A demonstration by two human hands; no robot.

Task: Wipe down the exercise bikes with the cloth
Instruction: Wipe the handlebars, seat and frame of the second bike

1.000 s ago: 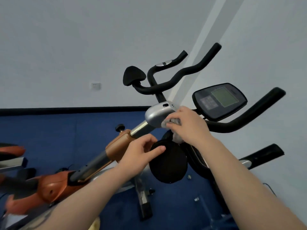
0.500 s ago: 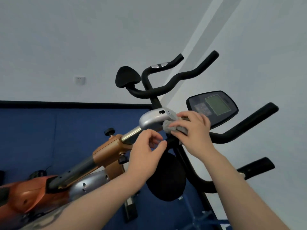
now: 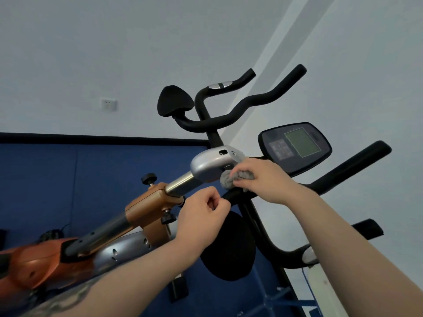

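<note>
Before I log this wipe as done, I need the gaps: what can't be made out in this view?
- Cloth: mostly covered by the right hand; its contact with the silver housing is hidden.
- Left hand: fingers curled near the black bar; whether they hold it is unclear.
- Console: screen text too small.
- Orange bike frame: cut off by the left edge, blurred.

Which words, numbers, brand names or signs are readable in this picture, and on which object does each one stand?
None can be read.
Console: the green screen shows no digits; the small marks on the button panel are too blurred.
Wall socket: no text visible.
Silver cover and orange bike frame: no label visible.
</note>
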